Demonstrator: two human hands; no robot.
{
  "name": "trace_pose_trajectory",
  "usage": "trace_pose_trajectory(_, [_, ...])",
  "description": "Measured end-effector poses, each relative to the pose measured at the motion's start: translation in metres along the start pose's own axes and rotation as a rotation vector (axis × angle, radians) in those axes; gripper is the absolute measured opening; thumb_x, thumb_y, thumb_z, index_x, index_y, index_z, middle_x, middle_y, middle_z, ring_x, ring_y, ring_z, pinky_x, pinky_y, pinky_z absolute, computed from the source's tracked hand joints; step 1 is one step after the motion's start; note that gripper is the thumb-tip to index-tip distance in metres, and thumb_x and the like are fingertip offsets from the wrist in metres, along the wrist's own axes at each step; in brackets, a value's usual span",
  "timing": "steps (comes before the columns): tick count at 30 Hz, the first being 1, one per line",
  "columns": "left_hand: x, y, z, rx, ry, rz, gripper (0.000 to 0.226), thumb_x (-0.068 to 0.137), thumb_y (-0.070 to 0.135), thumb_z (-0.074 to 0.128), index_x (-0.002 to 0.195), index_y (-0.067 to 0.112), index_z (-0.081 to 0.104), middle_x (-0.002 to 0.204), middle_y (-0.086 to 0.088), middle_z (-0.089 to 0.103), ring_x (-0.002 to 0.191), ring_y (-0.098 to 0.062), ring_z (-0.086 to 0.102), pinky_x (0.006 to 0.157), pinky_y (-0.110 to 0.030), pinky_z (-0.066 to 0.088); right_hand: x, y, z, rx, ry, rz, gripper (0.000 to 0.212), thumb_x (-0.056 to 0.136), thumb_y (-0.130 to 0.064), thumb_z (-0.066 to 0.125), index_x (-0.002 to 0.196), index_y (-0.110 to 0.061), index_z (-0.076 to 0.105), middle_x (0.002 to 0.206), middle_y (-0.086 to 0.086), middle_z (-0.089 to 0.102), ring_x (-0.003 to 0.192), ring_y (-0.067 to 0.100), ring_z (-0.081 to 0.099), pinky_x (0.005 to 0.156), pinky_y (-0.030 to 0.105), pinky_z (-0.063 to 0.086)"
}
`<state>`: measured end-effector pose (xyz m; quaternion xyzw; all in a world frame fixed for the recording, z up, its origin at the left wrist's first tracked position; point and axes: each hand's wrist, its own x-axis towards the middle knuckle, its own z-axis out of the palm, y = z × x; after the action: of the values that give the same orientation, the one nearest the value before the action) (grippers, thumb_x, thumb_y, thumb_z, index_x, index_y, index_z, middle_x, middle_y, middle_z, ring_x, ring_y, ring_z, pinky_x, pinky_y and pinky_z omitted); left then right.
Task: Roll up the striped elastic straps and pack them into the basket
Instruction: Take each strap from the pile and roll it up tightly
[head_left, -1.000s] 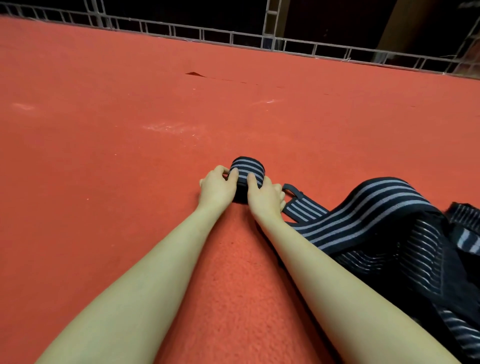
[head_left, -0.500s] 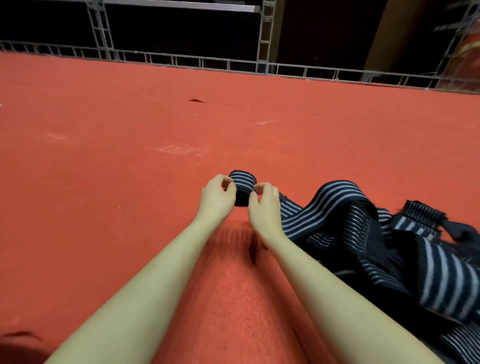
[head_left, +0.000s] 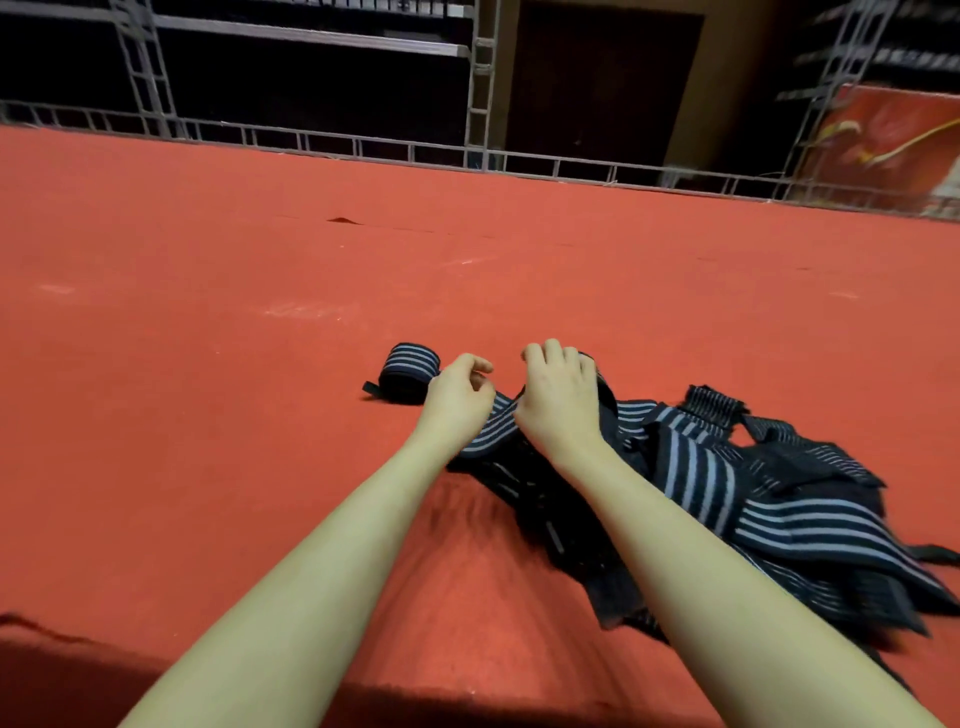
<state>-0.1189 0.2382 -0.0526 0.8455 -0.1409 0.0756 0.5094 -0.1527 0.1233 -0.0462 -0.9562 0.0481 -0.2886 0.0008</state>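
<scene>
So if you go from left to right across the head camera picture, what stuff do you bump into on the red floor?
Rolled strap → left hand → right hand → pile of loose striped straps. All of it is on the red carpet.

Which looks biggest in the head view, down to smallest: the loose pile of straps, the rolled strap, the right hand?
1. Loose pile of straps.
2. Right hand and rolled strap look similar; the hand is nearer, so no ranking.
</scene>
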Motion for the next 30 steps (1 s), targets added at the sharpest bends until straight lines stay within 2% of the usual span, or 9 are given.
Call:
trace_pose_trajectory(4, [0.004,0.020,0.025,0.069,-0.087,0.055,0.031,0.085,0.007,0.057,0.116,0.009,0.058,0.111,-0.007,0.064,0.104,-0.022,0.058,0.089,-0.023,0.037,0.004,0.031,-0.006,-0.069,-0.108,0.132,0.049,0.082,-0.016,0.055,0.128,-0.009,0.042,0.126,0.011,0.050,0.118,0.033,0.045,0.099,0.039,0.029])
trace_pose_trajectory(7, [0.009,0.024,0.038,0.188,-0.196,0.114,0.046,0.085,0.011,0.058,0.130,0.012,0.051,0.131,-0.007,0.055,0.121,-0.027,0.046,0.101,-0.030,0.034,0.003,0.049,0.000,0.092,-0.308,0.268,0.069,0.085,-0.014,0.055,0.146,-0.014,0.024,0.144,0.010,0.039,0.126,0.035,0.039,0.103,0.040,0.031])
trace_pose_trajectory(9, [0.009,0.024,0.045,0.243,-0.284,0.112,0.058,0.087,0.014,0.058,0.141,0.015,0.039,0.143,-0.007,0.044,0.132,-0.028,0.033,0.110,-0.033,0.028,-0.001,0.057,0.005,0.182,-0.385,0.315,0.070,0.089,-0.011,0.051,0.150,-0.021,0.019,0.145,0.010,0.038,0.127,0.037,0.037,0.104,0.042,0.030])
trace_pose_trajectory(12, [0.007,0.021,0.052,0.314,-0.362,0.115,0.070,0.087,0.018,0.060,0.148,0.018,0.025,0.151,-0.004,0.031,0.138,-0.028,0.023,0.114,-0.038,0.022,-0.007,0.066,0.007,0.142,-0.248,0.287,0.057,0.091,-0.011,0.043,0.146,-0.028,0.035,0.132,0.007,0.051,0.117,0.033,0.044,0.098,0.039,0.032])
trace_pose_trajectory(16, [0.004,0.025,0.055,0.316,-0.280,0.133,0.076,0.084,0.017,0.060,0.149,0.021,0.022,0.154,-0.001,0.026,0.139,-0.028,0.023,0.114,-0.042,0.022,-0.009,0.071,0.005,0.150,-0.060,0.216,0.041,0.093,-0.020,0.042,0.130,-0.030,0.057,0.123,-0.001,0.059,0.110,0.027,0.047,0.090,0.037,0.026])
trace_pose_trajectory(21, [0.002,0.047,0.037,0.240,-0.110,0.307,0.059,0.088,0.012,0.051,0.144,0.020,0.035,0.149,0.000,0.038,0.138,-0.021,0.031,0.114,-0.041,0.023,-0.009,0.064,-0.019,0.406,0.149,0.218,0.034,0.092,-0.016,0.043,0.117,-0.025,0.065,0.110,-0.001,0.066,0.102,0.022,0.053,0.085,0.032,0.020])
trace_pose_trajectory(24, [0.000,0.068,0.021,0.077,-0.003,0.442,0.049,0.089,0.011,0.045,0.137,0.016,0.048,0.140,-0.003,0.051,0.132,-0.019,0.043,0.111,-0.043,0.031,-0.003,0.056,-0.039,0.498,0.278,0.214,0.032,0.091,-0.015,0.043,0.110,-0.025,0.067,0.101,-0.002,0.067,0.097,0.021,0.056,0.080,0.030,0.020])
trace_pose_trajectory(28, [-0.002,0.092,0.006,-0.021,0.077,0.548,0.046,0.084,0.012,0.039,0.126,0.012,0.058,0.137,-0.006,0.053,0.130,-0.019,0.047,0.110,-0.040,0.034,0.006,0.047,-0.066,0.585,0.352,0.149,0.036,0.083,-0.027,0.038,0.097,-0.022,0.071,0.090,0.000,0.068,0.090,0.023,0.059,0.080,0.035,0.028])
trace_pose_trajectory(30, [-0.004,0.103,-0.002,-0.031,0.123,0.550,0.041,0.080,0.008,0.039,0.113,0.009,0.063,0.128,-0.007,0.060,0.123,-0.023,0.052,0.107,-0.045,0.037,0.003,0.043,-0.074,0.621,0.329,0.102,0.040,0.083,-0.039,0.037,0.090,-0.021,0.072,0.086,-0.001,0.068,0.087,0.022,0.060,0.080,0.036,0.029])
